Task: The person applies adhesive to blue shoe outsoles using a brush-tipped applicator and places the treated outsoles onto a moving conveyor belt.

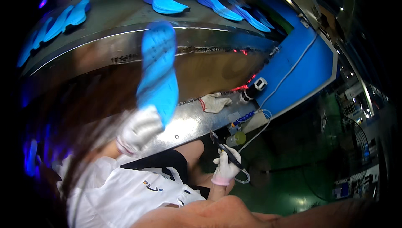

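Observation:
My left hand [142, 129], in a white glove, is closed round the heel end of a bright blue shoe sole [159, 68]. The sole stands up from the hand in front of the conveyor's side, its long face turned toward me. Lower and to the right, my right hand [226, 169], gloved in white with a pink cuff, grips a dark pen-like hand tool [229, 156]. A thin white cord hangs from the tool's lower end. Its pale tip points up and left, apart from the sole. Exactly what kind of tool this is cannot be made out.
More blue soles [165, 2] lie on the dark belt [117, 8]. Along the metal ledge [190, 121] rest a loose white glove [215, 103] and a black-and-white cylinder [253, 89]. A blue panel [301, 68] with a cable stands right. Dark strands blur the left side.

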`<control>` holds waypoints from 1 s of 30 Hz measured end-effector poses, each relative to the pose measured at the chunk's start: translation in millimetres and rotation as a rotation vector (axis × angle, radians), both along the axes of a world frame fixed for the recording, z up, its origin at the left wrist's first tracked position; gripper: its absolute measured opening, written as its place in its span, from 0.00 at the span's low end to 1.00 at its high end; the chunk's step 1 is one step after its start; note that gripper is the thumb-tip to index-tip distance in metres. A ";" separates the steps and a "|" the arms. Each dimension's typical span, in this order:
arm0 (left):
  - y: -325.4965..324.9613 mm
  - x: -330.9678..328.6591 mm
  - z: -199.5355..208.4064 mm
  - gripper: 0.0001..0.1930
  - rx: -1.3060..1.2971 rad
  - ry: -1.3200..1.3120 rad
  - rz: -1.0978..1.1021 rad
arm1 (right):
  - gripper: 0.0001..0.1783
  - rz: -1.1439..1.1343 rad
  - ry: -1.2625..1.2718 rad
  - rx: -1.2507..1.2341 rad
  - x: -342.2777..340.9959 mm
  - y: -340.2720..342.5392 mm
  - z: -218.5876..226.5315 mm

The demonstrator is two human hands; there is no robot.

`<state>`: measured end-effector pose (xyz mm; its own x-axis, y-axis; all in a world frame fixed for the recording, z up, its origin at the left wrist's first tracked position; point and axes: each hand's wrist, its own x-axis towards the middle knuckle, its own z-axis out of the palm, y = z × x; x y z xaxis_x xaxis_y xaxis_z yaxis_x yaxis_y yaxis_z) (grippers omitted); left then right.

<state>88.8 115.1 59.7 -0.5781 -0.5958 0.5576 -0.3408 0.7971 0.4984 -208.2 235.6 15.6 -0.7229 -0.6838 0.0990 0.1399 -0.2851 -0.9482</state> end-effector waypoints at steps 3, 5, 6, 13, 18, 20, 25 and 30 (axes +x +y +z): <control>11.9 -50.6 -74.8 0.19 -0.270 0.177 -0.269 | 0.12 -0.027 -0.029 0.052 0.9 -3.6 5.3; 14.4 -68.8 -133.7 0.16 -0.161 0.235 -0.222 | 0.12 -0.128 -0.045 0.040 -0.7 -2.8 6.2; 13.9 -71.0 -141.0 0.17 -0.052 0.236 -0.243 | 0.11 -0.153 -0.064 0.043 -5.3 -0.1 5.4; -21.3 -75.8 -177.5 0.41 1.866 0.984 -0.236 | 0.09 -0.057 -0.165 0.010 -1.7 1.2 -6.3; -43.9 -108.8 -179.5 0.53 2.305 1.028 -0.686 | 0.10 -0.004 -0.220 0.010 6.6 -1.7 -7.7; -34.8 -122.6 -154.4 0.54 2.473 1.204 -0.358 | 0.10 0.011 -0.203 0.070 11.9 -0.8 -8.5; -23.2 -131.8 -181.0 0.50 2.476 1.332 -0.559 | 0.10 0.080 -0.059 0.250 0.3 -15.2 -35.6; 18.1 -156.6 -135.7 0.41 2.098 1.159 -0.789 | 0.09 -0.220 0.966 0.384 -11.0 -75.9 -39.0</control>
